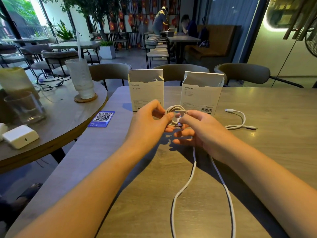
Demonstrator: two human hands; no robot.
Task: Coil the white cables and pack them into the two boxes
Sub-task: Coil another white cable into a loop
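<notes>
A long white cable (pixel 192 176) is partly wound into a small coil held between both hands above the table. My left hand (pixel 151 121) pinches the coil's left side; my right hand (pixel 197 127) grips its right side near a dark plug. The rest of the cable hangs down in a long loop toward the table's near edge. Two open white boxes stand upright behind my hands: the left box (pixel 147 93), with a bit of white cable showing inside, and the right box (pixel 202 95). A short white cable (pixel 240 119) lies uncoiled on the table to the right.
The wooden table (pixel 274 152) carries a blue QR card (pixel 102 119) at its left end. A round table (pixel 60 121) to the left holds glasses, a white charger (pixel 20 136) and dark cords. Chairs stand behind the boxes. People sit far back.
</notes>
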